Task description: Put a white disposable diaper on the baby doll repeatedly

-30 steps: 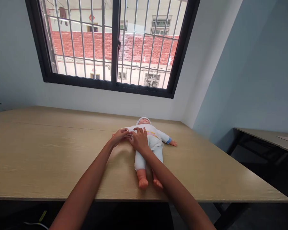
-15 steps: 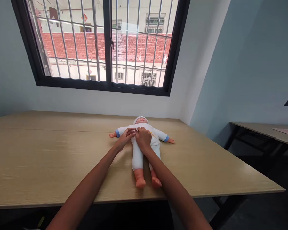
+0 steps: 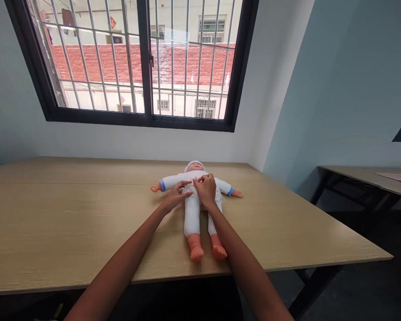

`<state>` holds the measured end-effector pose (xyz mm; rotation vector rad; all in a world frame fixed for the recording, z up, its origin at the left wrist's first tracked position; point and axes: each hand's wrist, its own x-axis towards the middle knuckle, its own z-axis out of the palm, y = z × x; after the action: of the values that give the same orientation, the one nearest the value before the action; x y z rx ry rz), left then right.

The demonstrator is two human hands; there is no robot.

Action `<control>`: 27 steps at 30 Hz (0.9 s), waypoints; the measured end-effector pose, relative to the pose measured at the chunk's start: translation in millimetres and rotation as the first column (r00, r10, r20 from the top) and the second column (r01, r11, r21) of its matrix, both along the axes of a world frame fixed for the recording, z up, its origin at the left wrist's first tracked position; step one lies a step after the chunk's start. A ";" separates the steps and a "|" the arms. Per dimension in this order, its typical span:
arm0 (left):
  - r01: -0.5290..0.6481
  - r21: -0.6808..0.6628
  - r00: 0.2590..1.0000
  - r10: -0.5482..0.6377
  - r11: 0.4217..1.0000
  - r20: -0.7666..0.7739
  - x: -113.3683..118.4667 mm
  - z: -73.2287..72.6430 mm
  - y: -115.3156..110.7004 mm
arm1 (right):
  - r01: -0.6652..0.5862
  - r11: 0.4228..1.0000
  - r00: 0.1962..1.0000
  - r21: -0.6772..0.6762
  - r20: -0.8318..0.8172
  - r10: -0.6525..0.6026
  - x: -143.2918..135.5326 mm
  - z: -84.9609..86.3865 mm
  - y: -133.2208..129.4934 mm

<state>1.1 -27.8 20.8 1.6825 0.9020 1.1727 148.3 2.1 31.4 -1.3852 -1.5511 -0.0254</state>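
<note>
Both hands on the doll (image 3: 195, 203): left hand (image 3: 174, 197) and right hand (image 3: 206, 190) meet at its chest, fingertips pinching the white top's front, likely to work the closure. Doll lies face-up on the table (image 3: 70, 214), head toward the window (image 3: 140, 62), arms spread flat so it stays put.

Bare table (image 3: 70, 214) all around doll (image 3: 195, 200); approach unobstructed.
</note>
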 end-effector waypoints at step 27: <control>-0.138 0.219 0.984 0.160 0.966 -0.083 4.4 -13.0 11.3 | 0.143 0.989 0.981 0.030 0.127 -0.145 14.4 0.6 -0.5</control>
<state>5.4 -16.5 7.8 1.8855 1.0088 1.3351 162.7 1.6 32.0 -1.5020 -1.5483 -0.2225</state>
